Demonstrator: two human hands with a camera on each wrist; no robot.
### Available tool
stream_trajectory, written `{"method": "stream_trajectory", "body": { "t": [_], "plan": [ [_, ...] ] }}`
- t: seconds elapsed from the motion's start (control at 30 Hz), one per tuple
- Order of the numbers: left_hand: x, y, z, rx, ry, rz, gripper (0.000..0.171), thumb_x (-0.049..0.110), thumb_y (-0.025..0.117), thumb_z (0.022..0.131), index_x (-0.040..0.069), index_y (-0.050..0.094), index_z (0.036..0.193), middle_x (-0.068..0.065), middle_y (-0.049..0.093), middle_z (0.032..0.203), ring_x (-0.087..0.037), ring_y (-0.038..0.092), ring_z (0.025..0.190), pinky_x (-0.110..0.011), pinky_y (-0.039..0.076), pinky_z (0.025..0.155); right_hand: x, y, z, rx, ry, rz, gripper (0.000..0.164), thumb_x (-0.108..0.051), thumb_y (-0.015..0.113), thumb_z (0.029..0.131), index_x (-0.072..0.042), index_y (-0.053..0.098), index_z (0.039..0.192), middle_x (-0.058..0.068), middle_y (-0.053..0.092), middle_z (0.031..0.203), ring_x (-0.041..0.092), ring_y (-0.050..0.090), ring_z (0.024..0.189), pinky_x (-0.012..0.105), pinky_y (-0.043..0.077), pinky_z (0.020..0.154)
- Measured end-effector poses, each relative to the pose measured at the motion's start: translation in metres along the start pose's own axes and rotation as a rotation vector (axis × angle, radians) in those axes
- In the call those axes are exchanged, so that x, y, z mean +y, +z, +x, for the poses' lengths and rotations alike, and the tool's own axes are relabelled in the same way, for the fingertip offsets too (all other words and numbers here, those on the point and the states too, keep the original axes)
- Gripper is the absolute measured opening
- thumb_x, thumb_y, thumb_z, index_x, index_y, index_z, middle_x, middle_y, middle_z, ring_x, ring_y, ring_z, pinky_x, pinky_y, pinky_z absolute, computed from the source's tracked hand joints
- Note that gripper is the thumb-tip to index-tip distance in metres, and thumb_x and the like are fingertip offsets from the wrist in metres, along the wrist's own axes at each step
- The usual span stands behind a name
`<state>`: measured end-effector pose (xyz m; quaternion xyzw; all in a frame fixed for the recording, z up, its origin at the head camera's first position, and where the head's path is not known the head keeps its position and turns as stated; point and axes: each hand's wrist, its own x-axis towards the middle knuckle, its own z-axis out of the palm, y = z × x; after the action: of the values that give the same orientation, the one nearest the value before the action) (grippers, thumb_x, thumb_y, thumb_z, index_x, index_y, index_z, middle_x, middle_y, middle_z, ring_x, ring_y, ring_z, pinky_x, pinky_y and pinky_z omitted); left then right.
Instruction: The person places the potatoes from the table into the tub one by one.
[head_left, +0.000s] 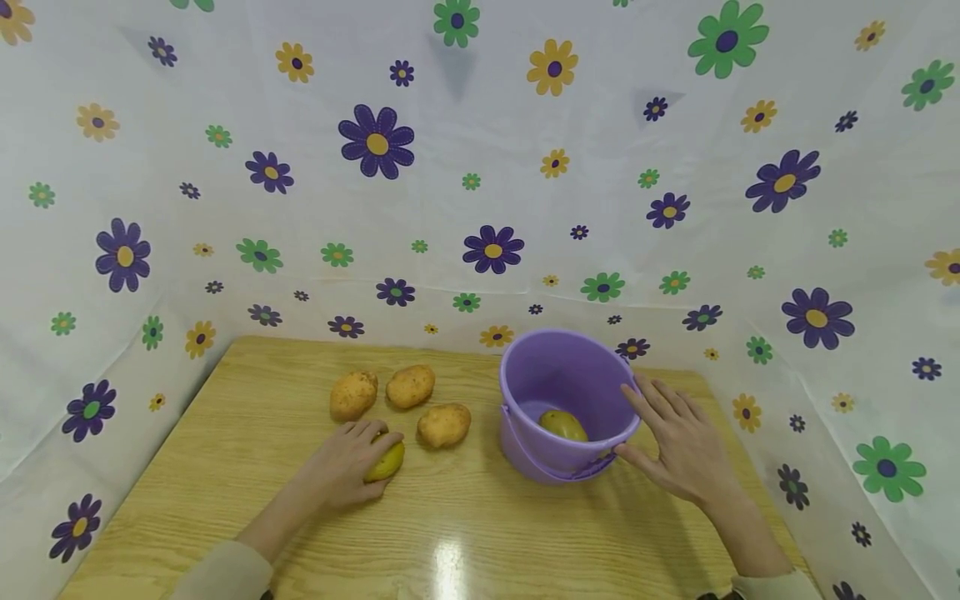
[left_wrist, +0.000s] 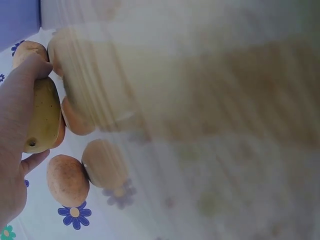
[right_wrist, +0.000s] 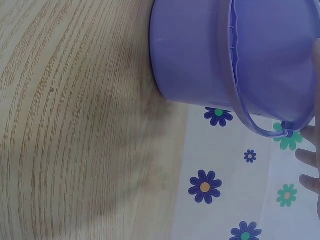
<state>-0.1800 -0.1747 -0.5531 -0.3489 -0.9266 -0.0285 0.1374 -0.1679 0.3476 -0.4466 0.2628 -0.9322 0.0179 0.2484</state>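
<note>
My left hand (head_left: 347,467) curls round a yellow-green mango (head_left: 386,462) at the left of the table. In the left wrist view, the mango (left_wrist: 44,117) shows a dark stem spot, with the thumb and fingers at its two ends. My right hand (head_left: 678,437) rests against the right side of the purple bucket's (head_left: 517,433) rim, fingers spread and fairly straight. Inside the bucket lies another yellow-green mango (head_left: 562,425). Several fingers (right_wrist: 308,156) of the right hand show at the edge of the right wrist view.
Just beyond the left hand lie three potatoes: one at the left (head_left: 353,396), one at the back (head_left: 411,387) and one nearer the bucket (head_left: 444,425). A flowered white sheet (head_left: 450,200) walls the wooden table (head_left: 480,533) at the back and both sides. The bucket's handle hangs at its front.
</note>
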Motion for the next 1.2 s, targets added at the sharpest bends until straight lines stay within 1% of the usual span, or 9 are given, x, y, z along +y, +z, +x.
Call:
{"method": "stream_trajectory", "body": {
  "t": [0.17,0.3,0.4,0.47,0.67,0.83,0.9,1.0,1.2],
  "plan": [
    [0.002,-0.002,0.003,0.044,-0.014,-0.012,0.069,0.042,0.081,0.08,0.016,0.06,0.141,-0.007,0.064,0.125,-0.024,0.064,0.113,-0.044,0.057,0.099,0.0,0.0,0.0,0.015,-0.007,0.001,0.086,-0.077,0.047,0.097,-0.017,0.049,0.158,0.014,0.049,0.164,0.045,0.055,0.139,0.063,0.046,0.112],
    [0.004,-0.007,0.006,0.041,-0.033,-0.018,0.069,0.042,0.08,0.081,0.016,0.061,0.141,-0.008,0.065,0.126,-0.026,0.064,0.115,-0.046,0.056,0.102,0.0,0.001,0.0,0.014,-0.007,0.001,0.086,-0.078,0.045,0.098,-0.017,0.049,0.158,0.014,0.049,0.163,0.046,0.054,0.139,0.064,0.046,0.112],
    [0.005,-0.01,0.007,0.053,-0.03,-0.02,0.068,0.043,0.081,0.082,0.015,0.061,0.14,-0.009,0.066,0.126,-0.027,0.065,0.115,-0.046,0.056,0.102,0.0,0.001,0.0,0.007,-0.004,-0.001,0.086,-0.077,0.047,0.097,-0.016,0.049,0.158,0.015,0.049,0.163,0.045,0.053,0.14,0.064,0.045,0.112],
    [0.006,-0.011,0.008,0.074,-0.026,-0.024,0.067,0.043,0.081,0.082,0.016,0.062,0.139,-0.008,0.066,0.126,-0.027,0.065,0.115,-0.045,0.057,0.102,0.0,0.0,0.0,0.007,-0.003,-0.001,0.086,-0.077,0.047,0.097,-0.017,0.049,0.158,0.015,0.049,0.163,0.045,0.053,0.14,0.064,0.045,0.112],
    [0.01,-0.017,0.016,0.119,-0.022,-0.047,0.068,0.043,0.084,0.081,0.016,0.062,0.14,-0.008,0.065,0.127,-0.026,0.065,0.115,-0.046,0.058,0.101,0.0,0.001,0.0,0.017,-0.006,0.005,0.086,-0.078,0.043,0.098,-0.016,0.049,0.158,0.015,0.049,0.164,0.046,0.053,0.14,0.064,0.045,0.112],
    [0.011,-0.022,0.023,0.143,-0.009,-0.037,0.074,0.043,0.085,0.079,0.016,0.06,0.144,-0.009,0.066,0.128,-0.026,0.065,0.115,-0.047,0.058,0.101,0.0,0.001,0.0,0.017,-0.004,0.003,0.085,-0.076,0.048,0.097,-0.017,0.049,0.158,0.013,0.047,0.165,0.046,0.053,0.14,0.064,0.045,0.112],
    [0.012,-0.024,0.026,0.144,-0.001,-0.022,0.076,0.044,0.086,0.079,0.016,0.059,0.145,-0.01,0.066,0.129,-0.027,0.066,0.114,-0.048,0.059,0.101,0.0,0.001,0.0,0.017,-0.004,0.003,0.085,-0.076,0.049,0.097,-0.017,0.049,0.158,0.014,0.047,0.165,0.046,0.053,0.14,0.064,0.045,0.112],
    [0.014,-0.025,0.03,0.141,0.007,0.0,0.079,0.047,0.085,0.079,0.016,0.058,0.145,-0.011,0.066,0.129,-0.028,0.067,0.113,-0.048,0.059,0.101,0.0,0.001,0.0,0.02,-0.007,0.004,0.085,-0.076,0.047,0.098,-0.016,0.049,0.158,0.015,0.049,0.164,0.046,0.053,0.14,0.064,0.044,0.113],
    [0.021,-0.031,0.038,0.157,0.005,-0.024,0.076,0.048,0.085,0.08,0.015,0.06,0.144,-0.011,0.067,0.129,-0.029,0.067,0.114,-0.048,0.059,0.103,-0.001,0.002,0.0,0.031,-0.007,0.008,0.086,-0.078,0.045,0.098,-0.016,0.05,0.158,0.017,0.051,0.162,0.046,0.055,0.139,0.064,0.045,0.112]
  ]
}}
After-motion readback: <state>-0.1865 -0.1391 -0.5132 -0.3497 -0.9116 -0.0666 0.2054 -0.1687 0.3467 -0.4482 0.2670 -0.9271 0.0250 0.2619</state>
